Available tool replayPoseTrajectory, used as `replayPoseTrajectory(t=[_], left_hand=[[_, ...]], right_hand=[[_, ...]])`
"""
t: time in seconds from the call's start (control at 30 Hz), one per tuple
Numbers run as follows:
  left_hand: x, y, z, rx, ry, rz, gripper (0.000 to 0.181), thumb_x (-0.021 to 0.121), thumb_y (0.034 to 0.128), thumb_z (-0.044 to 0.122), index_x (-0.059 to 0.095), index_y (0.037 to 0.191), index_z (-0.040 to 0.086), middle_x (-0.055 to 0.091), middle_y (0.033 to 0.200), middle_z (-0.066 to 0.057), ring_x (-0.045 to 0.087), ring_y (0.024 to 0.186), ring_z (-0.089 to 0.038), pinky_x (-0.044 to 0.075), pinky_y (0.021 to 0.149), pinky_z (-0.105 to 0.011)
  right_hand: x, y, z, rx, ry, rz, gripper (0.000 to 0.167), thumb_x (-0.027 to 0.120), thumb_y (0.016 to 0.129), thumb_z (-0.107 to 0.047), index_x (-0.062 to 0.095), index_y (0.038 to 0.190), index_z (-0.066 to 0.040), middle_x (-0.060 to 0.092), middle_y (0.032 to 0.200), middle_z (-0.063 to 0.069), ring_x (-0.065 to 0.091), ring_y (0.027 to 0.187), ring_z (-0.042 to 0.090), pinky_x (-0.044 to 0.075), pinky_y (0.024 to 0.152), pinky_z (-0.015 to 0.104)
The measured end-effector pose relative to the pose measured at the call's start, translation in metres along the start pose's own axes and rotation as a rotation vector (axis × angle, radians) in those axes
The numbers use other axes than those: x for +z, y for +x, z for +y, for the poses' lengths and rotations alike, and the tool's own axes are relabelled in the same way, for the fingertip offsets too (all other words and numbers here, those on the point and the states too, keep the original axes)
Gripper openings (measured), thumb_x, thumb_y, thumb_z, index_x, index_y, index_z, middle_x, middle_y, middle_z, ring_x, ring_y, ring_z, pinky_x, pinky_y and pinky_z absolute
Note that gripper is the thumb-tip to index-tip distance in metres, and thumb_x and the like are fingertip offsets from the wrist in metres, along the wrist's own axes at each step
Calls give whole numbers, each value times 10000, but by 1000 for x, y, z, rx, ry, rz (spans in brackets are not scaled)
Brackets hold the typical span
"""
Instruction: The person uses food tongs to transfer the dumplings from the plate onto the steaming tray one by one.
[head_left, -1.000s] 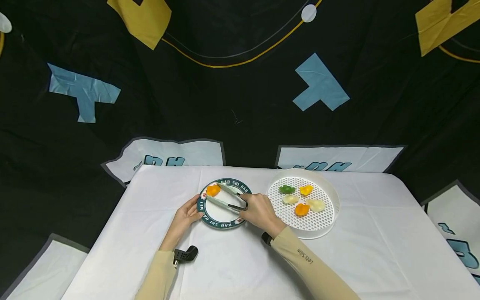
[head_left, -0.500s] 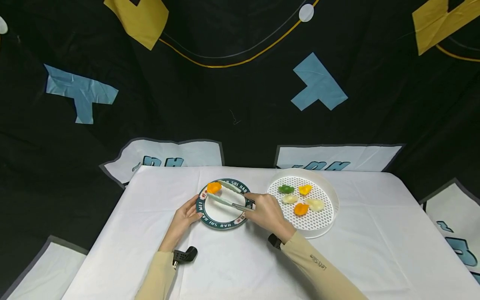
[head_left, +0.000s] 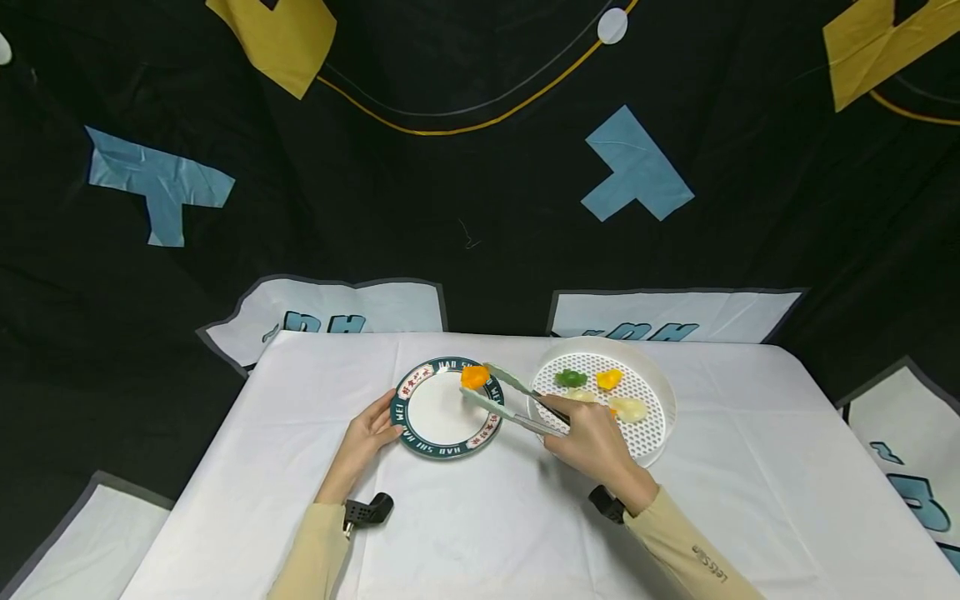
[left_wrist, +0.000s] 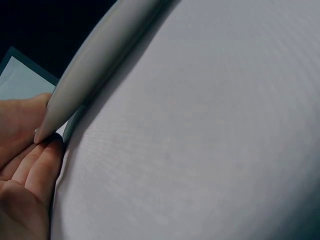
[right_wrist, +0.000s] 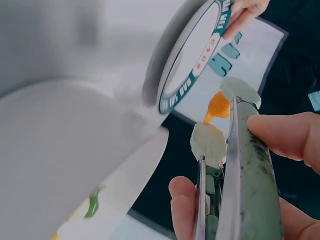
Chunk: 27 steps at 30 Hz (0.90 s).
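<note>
My left hand (head_left: 367, 433) grips the left rim of a round white plate (head_left: 438, 417) with a dark green lettered border; in the left wrist view the thumb lies over the rim and the fingers under it. My right hand (head_left: 596, 437) holds metal-and-green tongs (head_left: 517, 418). Between the pale green tips of the tongs is a bright orange piece (head_left: 474, 377), perhaps bell pepper, raised over the plate's right side. The right wrist view shows the same orange piece (right_wrist: 217, 106) pinched there, with the plate (right_wrist: 192, 50) behind. Nothing lies on the plate.
A round white tray (head_left: 660, 442) with a perforated base stands to the right, partly behind my right hand. On it lie a green piece (head_left: 572, 378), a yellow piece (head_left: 609, 379), pale pieces (head_left: 628, 409) and a mostly hidden orange one. White cloth (head_left: 450, 533) covers the table.
The tongs have moved right with the orange piece, from the plate's upper left to its right rim, and my right hand has come over the tray's edge. The left hand stays on the plate.
</note>
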<state>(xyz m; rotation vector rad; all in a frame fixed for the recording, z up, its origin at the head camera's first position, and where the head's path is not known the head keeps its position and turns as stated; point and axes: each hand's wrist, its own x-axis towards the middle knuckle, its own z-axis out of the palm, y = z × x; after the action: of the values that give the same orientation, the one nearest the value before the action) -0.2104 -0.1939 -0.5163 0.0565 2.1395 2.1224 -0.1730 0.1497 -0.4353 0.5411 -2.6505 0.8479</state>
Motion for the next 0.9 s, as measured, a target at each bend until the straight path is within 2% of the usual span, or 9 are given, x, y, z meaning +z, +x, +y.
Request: replayPoseTrajectory(t=[0.13,0.2,0.33,0.43,0.73,0.9], left_hand=[[0,0,0,-3,-1,1,683,551,870,-126,244,1477,-61,251,1513,-245,308,1367,-321,382,1034,-192],[0,0,0,-3,-2,0,684,548,869,-128,240,1477,-64,245,1515,-247,306,1368,-322,382,1033,-189],[0,0,0,-3,-7,-2,684,547,869,-130,239,1476,-66,245,1515,-248,306,1367,-320,381,1035,-191],[-1,0,0,0,-8,-5,681,546,871,-128,239,1476,-68,247,1513,-251,306,1367,-320,379,1037,-194],[0,0,1,-7,9,1,679,559,876,-110,247,1477,-58,262,1502,-262,318,1361,-329,381,1034,-193],[0,0,1,-6,6,1,673,554,881,-113,247,1477,-60,261,1506,-256,314,1365,-321,380,1036,-197]], right_hand=[[-15,-9,8,20,-15,22,500,720,606,-31,725,1105,-64,720,931,102,403,489,69,319,392,193],[-22,-14,13,27,-22,30,499,729,605,-26,721,1104,-42,718,934,121,432,506,87,348,415,207],[-37,-23,20,40,-44,49,487,740,606,-27,716,1092,-6,709,998,142,606,726,181,521,582,309],[-47,-30,26,61,-55,56,480,735,612,-27,710,1089,15,700,1041,148,655,864,257,566,661,392],[-60,-54,38,126,-100,72,489,748,611,-38,706,1094,22,696,1008,194,663,824,299,558,633,429],[-62,-66,41,179,-93,41,491,735,618,-36,710,1108,-6,695,1017,191,603,711,209,503,562,341]])
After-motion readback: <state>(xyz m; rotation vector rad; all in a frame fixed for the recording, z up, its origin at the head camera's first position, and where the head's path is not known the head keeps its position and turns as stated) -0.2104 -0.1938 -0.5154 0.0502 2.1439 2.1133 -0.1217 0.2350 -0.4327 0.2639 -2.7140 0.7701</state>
